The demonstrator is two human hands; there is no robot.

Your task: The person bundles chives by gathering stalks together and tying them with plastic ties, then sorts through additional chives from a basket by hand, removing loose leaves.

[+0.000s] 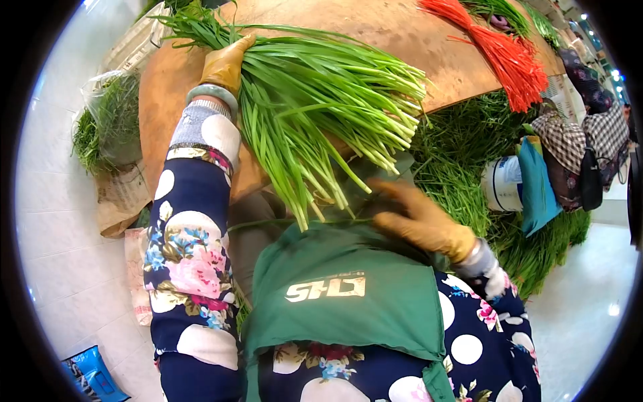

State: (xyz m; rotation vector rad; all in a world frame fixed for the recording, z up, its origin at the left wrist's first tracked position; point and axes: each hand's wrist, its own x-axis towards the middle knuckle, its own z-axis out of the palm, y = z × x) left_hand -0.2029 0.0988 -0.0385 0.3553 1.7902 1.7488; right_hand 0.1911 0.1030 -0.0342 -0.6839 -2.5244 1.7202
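My left hand (pixel 228 65), in a tan glove, is closed around a large bunch of garlic chives (pixel 335 80) near its leafy end. The pale stem ends fan out toward the right and hang past the near edge of the wooden table (pixel 382 27). Close below those stem ends is my right hand (pixel 425 224), also gloved, with its fingers stretched out and a little blurred. A thin green strand (pixel 295 222) runs across just above the green apron (pixel 335 321). I cannot make out anything in the right hand.
Red plastic ties (pixel 495 57) lie on the table at the upper right. Loose greens (pixel 462 147) are heaped on the right, beside a white bucket (pixel 504 182). At left stands a clear bag of greens (pixel 114 114). A blue packet (pixel 94 375) lies on the floor.
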